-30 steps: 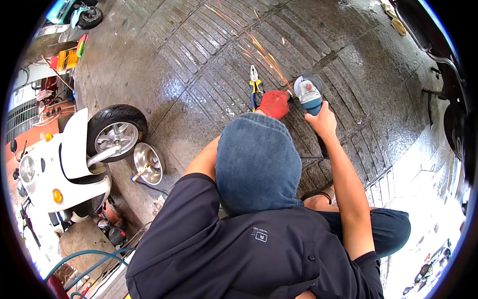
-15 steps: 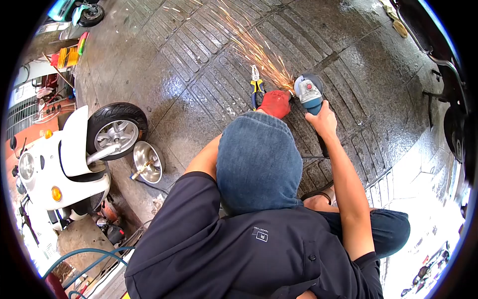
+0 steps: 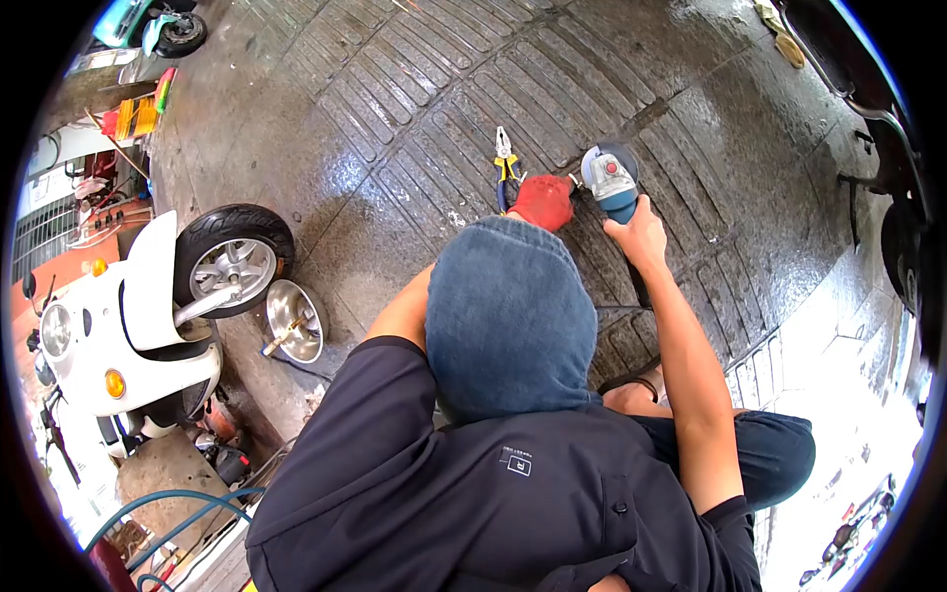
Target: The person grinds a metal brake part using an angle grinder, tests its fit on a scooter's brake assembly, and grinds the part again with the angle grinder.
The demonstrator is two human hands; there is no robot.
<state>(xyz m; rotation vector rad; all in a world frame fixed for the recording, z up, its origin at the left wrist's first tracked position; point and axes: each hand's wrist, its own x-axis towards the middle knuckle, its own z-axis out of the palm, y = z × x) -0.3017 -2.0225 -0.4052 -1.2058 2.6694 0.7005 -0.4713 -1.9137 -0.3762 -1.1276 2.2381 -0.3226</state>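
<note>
My left hand (image 3: 543,202), in a red glove, is closed around a small metal piece whose end (image 3: 575,182) pokes out on the right. The rest of that piece is hidden by the glove, so its kind does not show. My bare right hand (image 3: 639,235) grips an angle grinder (image 3: 615,187) with a blue body and a grey metal head. Its disc and guard are close to the metal end; whether they touch, I cannot tell. Just left of the glove lie pliers (image 3: 506,163) with yellow and dark blue handles, jaws pointing away.
Wet, grooved paving (image 3: 414,109) spreads around the hands. On the left stand a white scooter (image 3: 148,306) and a metal bowl (image 3: 295,321) with a brass-coloured fitting in it. A dark vehicle (image 3: 903,187) edges the right side. A blue hose (image 3: 178,496) curves at lower left.
The bright stream of sparks from the grinder has stopped; only a faint streak shows at the top edge. The grinder has shifted very slightly; both hands keep their grips.
</note>
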